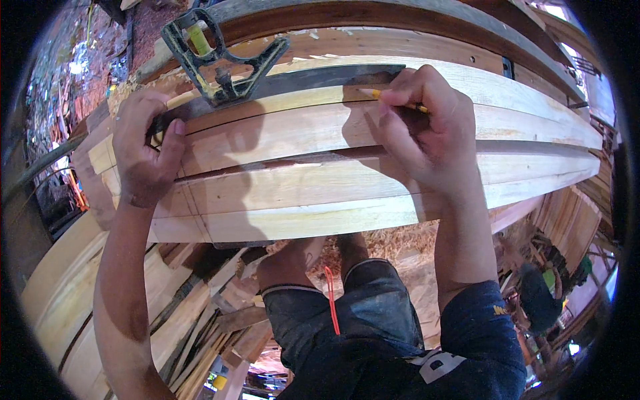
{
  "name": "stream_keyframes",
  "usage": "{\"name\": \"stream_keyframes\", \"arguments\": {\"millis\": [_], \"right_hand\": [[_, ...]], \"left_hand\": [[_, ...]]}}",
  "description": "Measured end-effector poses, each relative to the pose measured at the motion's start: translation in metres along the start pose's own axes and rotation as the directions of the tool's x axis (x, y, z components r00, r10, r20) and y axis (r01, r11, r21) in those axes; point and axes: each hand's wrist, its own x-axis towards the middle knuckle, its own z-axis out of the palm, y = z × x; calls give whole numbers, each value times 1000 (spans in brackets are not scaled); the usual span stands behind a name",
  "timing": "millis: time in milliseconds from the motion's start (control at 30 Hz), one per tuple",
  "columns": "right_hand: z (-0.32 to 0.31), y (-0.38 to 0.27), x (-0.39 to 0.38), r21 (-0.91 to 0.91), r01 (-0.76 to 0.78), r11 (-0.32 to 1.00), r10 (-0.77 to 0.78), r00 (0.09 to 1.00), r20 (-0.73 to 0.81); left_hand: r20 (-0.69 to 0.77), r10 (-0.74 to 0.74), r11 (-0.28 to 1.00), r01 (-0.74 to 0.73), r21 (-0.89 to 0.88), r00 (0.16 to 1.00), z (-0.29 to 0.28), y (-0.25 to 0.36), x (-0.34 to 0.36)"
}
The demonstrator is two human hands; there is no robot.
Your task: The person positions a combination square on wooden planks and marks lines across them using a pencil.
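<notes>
A combination square (pixel 230 95) with a dark head and a greenish vial lies across the far pale boards. Its long dark blade (pixel 300 80) runs along a board (pixel 280 105). My left hand (pixel 141 150) is closed around the blade's left end, thumb on the near side and fingers partly hidden beyond. A yellow pencil (pixel 375 94) sits pinched in my right hand (pixel 433 123), its sharpened tip pointing left, close by the near edge of the blade. The right fingers also rest near the blade's right end. Thin dark lines cross the boards near my left wrist.
More long pale boards (pixel 320 190) lie side by side in front of me. A thick timber beam (pixel 400 15) runs along the far side. Wood offcuts (pixel 227 327) are piled below left, with shavings (pixel 400 250) on the ground around my legs.
</notes>
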Motion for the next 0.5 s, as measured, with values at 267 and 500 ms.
{"name": "stream_keyframes", "arguments": {"millis": [267, 500], "right_hand": [[3, -3, 1, -32, -15, 999, 12, 996, -83], [2, 0, 2, -53, 32, 998, -35, 998, -53]], "left_hand": [[1, 46, 999, -46, 17, 999, 1, -4, 0], [24, 73, 997, -74, 26, 997, 1, -5, 1]]}}
